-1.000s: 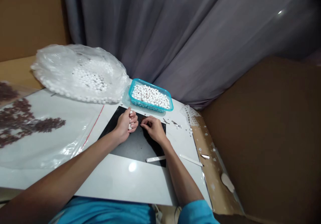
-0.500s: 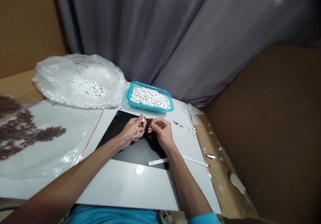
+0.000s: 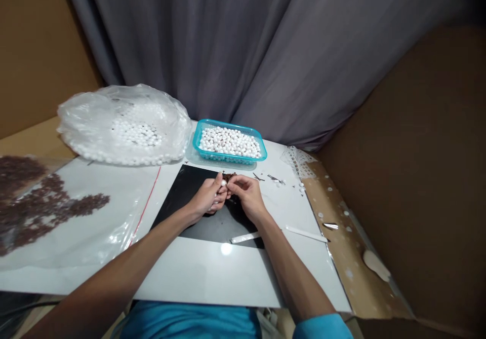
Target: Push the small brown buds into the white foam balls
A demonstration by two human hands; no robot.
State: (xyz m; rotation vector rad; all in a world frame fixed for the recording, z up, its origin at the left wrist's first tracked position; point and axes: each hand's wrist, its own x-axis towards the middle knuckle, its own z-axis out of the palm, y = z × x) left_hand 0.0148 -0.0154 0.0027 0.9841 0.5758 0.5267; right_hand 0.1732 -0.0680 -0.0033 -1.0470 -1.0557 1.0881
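Left hand: fingers closed on white bead, more beads tucked in the palm. Right hand: fingertips pinching small brown piece, just beside the bead. Both over black mat on white surface. Far: teal basket of beads; far left: clear bag

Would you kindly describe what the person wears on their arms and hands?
The left hand and right hand are bare: no gloves, no watch or bracelet visible. Forearms are uncovered; a bright blue sleeve edge shows on the right upper arm.
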